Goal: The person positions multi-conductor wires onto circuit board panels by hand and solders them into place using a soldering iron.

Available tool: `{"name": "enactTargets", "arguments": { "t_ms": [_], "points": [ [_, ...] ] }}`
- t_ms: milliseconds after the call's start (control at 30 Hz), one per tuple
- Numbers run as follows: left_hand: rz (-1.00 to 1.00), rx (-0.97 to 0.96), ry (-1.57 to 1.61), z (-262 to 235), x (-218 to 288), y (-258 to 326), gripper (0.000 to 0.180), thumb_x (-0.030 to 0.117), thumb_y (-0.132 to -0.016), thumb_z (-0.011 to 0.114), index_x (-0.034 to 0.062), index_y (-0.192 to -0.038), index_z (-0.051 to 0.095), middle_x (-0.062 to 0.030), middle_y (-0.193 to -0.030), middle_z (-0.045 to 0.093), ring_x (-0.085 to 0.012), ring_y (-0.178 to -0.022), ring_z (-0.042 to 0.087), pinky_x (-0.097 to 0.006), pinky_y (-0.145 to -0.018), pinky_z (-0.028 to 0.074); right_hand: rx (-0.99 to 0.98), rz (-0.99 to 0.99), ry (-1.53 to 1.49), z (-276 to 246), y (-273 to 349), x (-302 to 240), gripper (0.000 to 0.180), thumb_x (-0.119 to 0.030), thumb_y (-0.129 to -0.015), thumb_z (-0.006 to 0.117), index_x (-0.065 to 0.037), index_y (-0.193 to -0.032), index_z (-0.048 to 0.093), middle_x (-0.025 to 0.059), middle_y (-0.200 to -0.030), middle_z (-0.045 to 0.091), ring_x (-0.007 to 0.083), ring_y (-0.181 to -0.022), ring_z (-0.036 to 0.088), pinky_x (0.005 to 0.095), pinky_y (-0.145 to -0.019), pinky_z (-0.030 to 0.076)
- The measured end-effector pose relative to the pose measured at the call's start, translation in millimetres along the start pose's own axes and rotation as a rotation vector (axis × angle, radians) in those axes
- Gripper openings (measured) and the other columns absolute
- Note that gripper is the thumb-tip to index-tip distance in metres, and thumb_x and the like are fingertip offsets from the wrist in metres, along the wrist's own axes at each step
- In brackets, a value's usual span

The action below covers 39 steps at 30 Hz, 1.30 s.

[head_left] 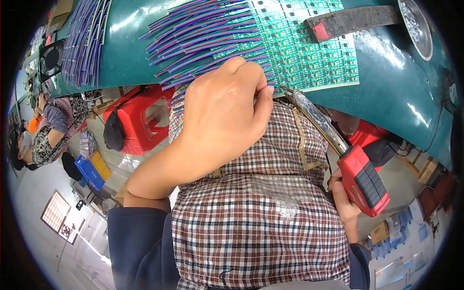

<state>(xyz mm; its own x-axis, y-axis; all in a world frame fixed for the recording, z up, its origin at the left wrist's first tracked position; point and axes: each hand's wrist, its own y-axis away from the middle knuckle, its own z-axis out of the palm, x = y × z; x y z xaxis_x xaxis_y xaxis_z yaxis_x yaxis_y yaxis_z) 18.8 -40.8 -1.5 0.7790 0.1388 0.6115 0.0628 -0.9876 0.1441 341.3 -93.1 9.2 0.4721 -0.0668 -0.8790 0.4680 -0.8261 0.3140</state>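
My left hand (224,104) is closed in a pinch at the near edge of a green circuit board panel (314,60). Between its thumb and finger is a multicoloured ribbon wire, mostly hidden by the hand; only a short end peeks out. A row of similar ribbon wires (203,36) fans leftward from the panel. Low on the right, my right hand (344,200) grips a soldering iron (360,179) with a red and black handle. The iron's metal tip points up and left, close to the pinched wire end; whether they touch I cannot tell.
A dark curved bar (355,21) lies over the panel's upper right, beside a round metal dish (416,29). More bundled wires (87,43) lie on the green table (128,29) at far left. A red stool (140,121) stands below; another person (53,121) sits at left.
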Motion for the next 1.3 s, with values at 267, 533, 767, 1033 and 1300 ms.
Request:
{"name": "enactTargets", "arguments": {
  "t_ms": [267,533,767,1033,1300],
  "points": [
    [0.017,0.019,-0.005,0.2,-1.7,-1.4,0.017,0.010,-0.091,0.074,0.0035,-0.080,0.064,-0.0075,-0.078,0.062,-0.0203,-0.061,0.063,-0.032,-0.055,0.053,0.006,-0.001,-0.032,2.0,-8.8,-6.2,0.021,0.006,-0.093,0.060,0.006,-0.114,0.062,0.0097,-0.087,0.062,0.0162,-0.074,0.059,0.0307,-0.068,0.050],
    [0.022,0.027,-0.018,0.4,-1.9,-1.8,0.017,0.011,-0.091,0.075,0.0036,-0.080,0.064,-0.0073,-0.078,0.062,-0.0203,-0.062,0.063,-0.032,-0.054,0.052,0.016,-0.024,0.042,-1.2,-9.2,-10.4,0.013,0.004,-0.093,0.061,0.005,-0.106,0.061,0.0105,-0.082,0.061,0.0174,-0.071,0.058,0.0300,-0.066,0.048],
    [0.028,0.036,-0.015,2.2,-3.3,-1.6,0.018,0.011,-0.090,0.075,0.0039,-0.080,0.063,-0.0070,-0.077,0.062,-0.0206,-0.062,0.063,-0.032,-0.054,0.052,0.119,0.090,0.114,5.8,-3.9,-8.5,0.026,-0.008,-0.070,0.078,-0.002,-0.095,0.073,0.0133,-0.083,0.069,0.0331,-0.069,0.067,0.0412,-0.066,0.053],
    [0.032,0.034,-0.008,1.8,-3.9,-1.5,0.018,0.012,-0.090,0.076,0.0047,-0.080,0.063,-0.0063,-0.077,0.062,-0.0200,-0.062,0.063,-0.032,-0.054,0.052,0.012,-0.043,0.118,-1.6,-1.3,-1.3,0.018,0.002,-0.095,0.062,0.005,-0.112,0.062,0.0094,-0.085,0.063,0.0177,-0.075,0.059,0.0326,-0.069,0.049],
    [0.029,0.029,-0.015,1.3,-2.9,-1.8,0.018,0.012,-0.090,0.076,0.0046,-0.080,0.064,-0.0064,-0.077,0.062,-0.0195,-0.061,0.063,-0.032,-0.054,0.052,0.038,0.005,0.115,-3.2,10.3,4.4,0.021,-0.008,-0.097,0.063,0.005,-0.114,0.064,0.0072,-0.084,0.062,0.0158,-0.075,0.058,0.0310,-0.070,0.048]
  ]
}}
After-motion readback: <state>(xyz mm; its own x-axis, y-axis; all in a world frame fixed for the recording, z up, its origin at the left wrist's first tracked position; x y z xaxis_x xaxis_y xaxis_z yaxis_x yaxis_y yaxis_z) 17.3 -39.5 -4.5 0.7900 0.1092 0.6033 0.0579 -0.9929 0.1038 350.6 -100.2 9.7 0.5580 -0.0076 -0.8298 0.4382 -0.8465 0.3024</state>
